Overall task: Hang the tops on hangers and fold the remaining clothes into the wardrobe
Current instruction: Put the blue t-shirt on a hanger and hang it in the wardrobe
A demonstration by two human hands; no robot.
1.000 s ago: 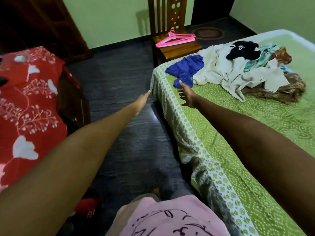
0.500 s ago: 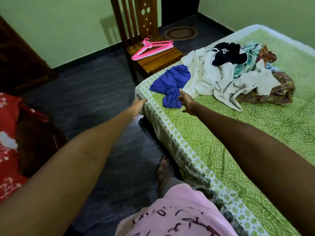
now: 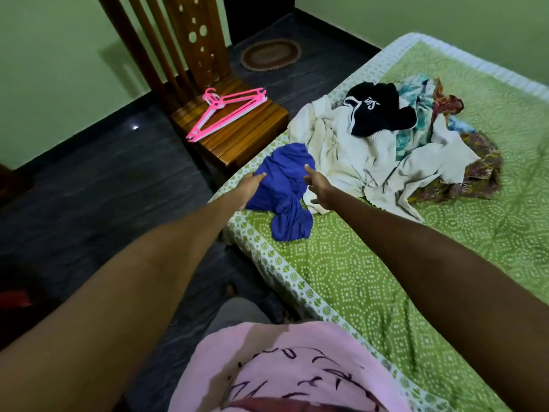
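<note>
Blue top [image 3: 283, 188] lies crumpled at frame centre on the bed [image 3: 371, 278], beside the clothes pile [image 3: 386, 144]. Left hand [image 3: 249, 185] touches its left edge, fingers straight; right hand [image 3: 319, 188] spread at its right edge. Hangers [image 3: 225, 113] on the chair [image 3: 246, 135], upper left.

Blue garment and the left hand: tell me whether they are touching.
Touching. In the head view the left hand lies with its fingertips on the left edge of the blue garment, no gap showing between them. The fingers look straight, not curled round the cloth.
</note>
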